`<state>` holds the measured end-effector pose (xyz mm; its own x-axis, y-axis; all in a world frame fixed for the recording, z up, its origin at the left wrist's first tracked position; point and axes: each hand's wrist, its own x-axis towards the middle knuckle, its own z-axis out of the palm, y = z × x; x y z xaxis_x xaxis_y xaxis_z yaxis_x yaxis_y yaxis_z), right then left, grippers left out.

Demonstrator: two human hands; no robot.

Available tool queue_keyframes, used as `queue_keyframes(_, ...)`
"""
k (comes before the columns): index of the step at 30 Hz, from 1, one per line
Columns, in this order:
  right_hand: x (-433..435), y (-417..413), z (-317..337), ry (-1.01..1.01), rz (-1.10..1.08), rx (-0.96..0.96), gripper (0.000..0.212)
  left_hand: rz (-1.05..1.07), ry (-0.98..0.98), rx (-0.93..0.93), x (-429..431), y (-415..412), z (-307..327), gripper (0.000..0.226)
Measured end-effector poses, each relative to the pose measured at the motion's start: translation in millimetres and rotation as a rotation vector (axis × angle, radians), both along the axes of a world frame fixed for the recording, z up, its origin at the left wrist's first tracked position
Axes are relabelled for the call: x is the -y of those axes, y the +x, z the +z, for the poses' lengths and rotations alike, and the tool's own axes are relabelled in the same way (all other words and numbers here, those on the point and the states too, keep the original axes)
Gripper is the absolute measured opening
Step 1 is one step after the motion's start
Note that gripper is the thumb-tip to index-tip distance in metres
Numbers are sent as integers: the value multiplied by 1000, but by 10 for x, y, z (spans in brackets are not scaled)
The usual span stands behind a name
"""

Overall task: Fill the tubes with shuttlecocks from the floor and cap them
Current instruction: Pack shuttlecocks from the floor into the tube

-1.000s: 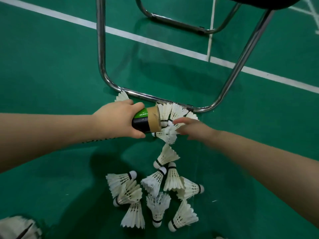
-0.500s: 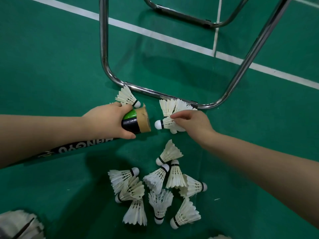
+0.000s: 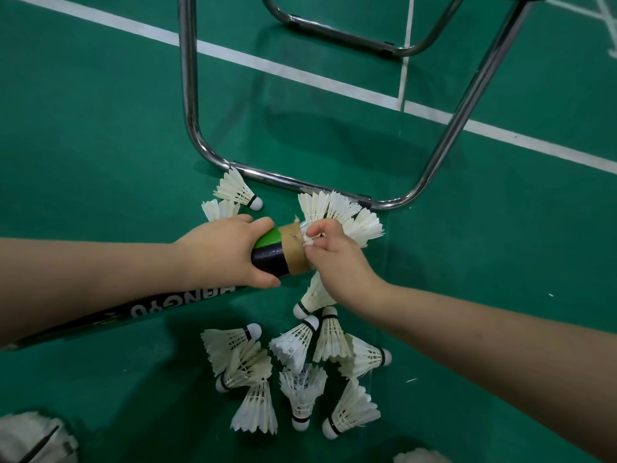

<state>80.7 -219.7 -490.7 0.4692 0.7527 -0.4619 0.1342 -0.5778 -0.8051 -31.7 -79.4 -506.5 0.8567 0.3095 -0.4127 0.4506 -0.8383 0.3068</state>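
A long black and green tube (image 3: 271, 253) with a brown taped mouth lies across my left forearm, and my left hand (image 3: 223, 252) grips it near the mouth. My right hand (image 3: 337, 259) pinches a white shuttlecock (image 3: 307, 234) whose cork end is inside the tube's mouth; only its feathers show. Several loose white shuttlecocks (image 3: 300, 372) lie in a heap on the green floor below my hands. Two more shuttlecocks (image 3: 235, 192) lie above my left hand, and a few (image 3: 347, 213) lie behind my right hand.
A chrome chair frame (image 3: 300, 183) rests on the floor just beyond my hands, its legs rising at left and right. White court lines (image 3: 300, 76) cross the green floor behind it. More shuttlecock feathers (image 3: 31, 436) show at the bottom left corner.
My right hand picked a shuttlecock from beside the chair frame and carried it left to the tube's mouth, where its cork end has gone in. The left hand kept hold of the tube.
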Motion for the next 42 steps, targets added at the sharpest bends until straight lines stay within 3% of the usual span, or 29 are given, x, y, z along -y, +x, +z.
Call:
queue_keyframes(4,52,34,8,-66,-36,-227,31,-2,-8,-3,0,-9,4,59)
queue_keyframes(10,70,63,-114,-129,188,-405,57,-44,2,-31,83,-15,1,62)
queue_keyframes(18,4,219,-154,-193,364,-657,28,-109,-2,22,218,115,7,59)
queue_keyframes(22,-112,410,-119,-179,349,-613,22,-66,-1,42,151,186,-36,56)
queue_keyframes(25,-299,748,-126,-140,47,-435,19,24,-15,53,-14,200,-68,64)
queue_keyframes(28,-451,1079,-286,-168,-146,-54,13,78,13,24,-143,151,-104,81)
queue_keyframes(32,-597,1183,-574,-319,166,640,27,80,14,0,-164,115,-158,84)
queue_keyframes(34,-670,1133,-644,-362,356,888,33,79,-12,-4,-148,111,-186,76)
queue_keyframes(37,-792,1069,-725,-396,501,936,39,60,-39,-18,-109,94,-213,64)
queue_keyframes(42,-882,1040,-780,-469,525,876,35,44,-44,-11,-116,58,-212,58)
